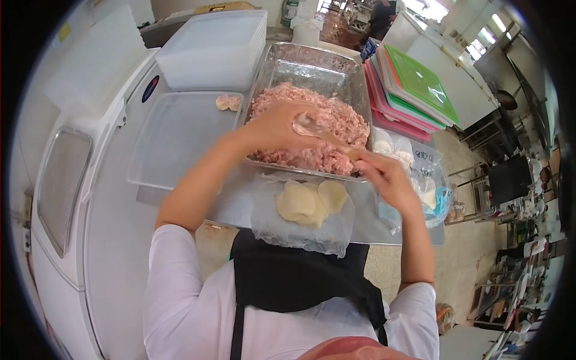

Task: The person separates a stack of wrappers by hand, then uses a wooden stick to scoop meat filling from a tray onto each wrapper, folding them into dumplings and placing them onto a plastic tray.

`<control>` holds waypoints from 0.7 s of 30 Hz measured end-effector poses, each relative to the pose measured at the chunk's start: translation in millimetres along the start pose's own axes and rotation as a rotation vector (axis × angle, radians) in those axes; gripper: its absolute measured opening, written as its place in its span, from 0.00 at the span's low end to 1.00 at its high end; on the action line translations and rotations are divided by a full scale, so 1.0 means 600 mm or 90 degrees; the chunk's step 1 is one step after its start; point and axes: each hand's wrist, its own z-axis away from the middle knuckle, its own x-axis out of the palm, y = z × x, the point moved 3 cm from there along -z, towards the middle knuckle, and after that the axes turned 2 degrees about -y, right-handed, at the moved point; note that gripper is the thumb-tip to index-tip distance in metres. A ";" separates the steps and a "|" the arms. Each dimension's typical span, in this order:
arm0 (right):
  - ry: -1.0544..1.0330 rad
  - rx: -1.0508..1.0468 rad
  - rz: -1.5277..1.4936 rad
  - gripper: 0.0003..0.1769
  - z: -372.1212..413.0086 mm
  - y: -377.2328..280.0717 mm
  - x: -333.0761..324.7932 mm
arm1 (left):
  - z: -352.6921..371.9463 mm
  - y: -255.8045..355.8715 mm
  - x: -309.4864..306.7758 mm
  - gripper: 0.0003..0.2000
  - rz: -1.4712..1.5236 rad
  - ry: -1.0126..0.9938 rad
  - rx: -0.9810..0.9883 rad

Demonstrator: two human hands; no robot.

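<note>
My left hand (277,127) is cupped over the minced meat, its fingers curled around a pale dumpling wrapper (298,127) that is partly hidden. My right hand (390,180) grips a flat, light-brown spatula (336,141), whose far end reaches to the wrapper. Below both hands, pink minced meat (294,157) fills much of a clear rectangular tub (312,65). Round yellowish dumpling wrappers (297,203) lie loosely overlapped on a plastic sheet (270,231) between the tub and my apron.
On the left, a translucent tray (174,144) carries small filled dumplings (228,102) in its far corner. Stacked translucent containers (210,54) stand behind it. Colored lids (420,81) are piled to the tub's right, with plastic bags (420,165) of white contents nearer me.
</note>
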 end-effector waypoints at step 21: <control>0.052 -0.134 0.131 0.18 -0.028 0.035 0.041 | 0.006 -0.047 -0.012 0.25 -0.005 0.063 -0.019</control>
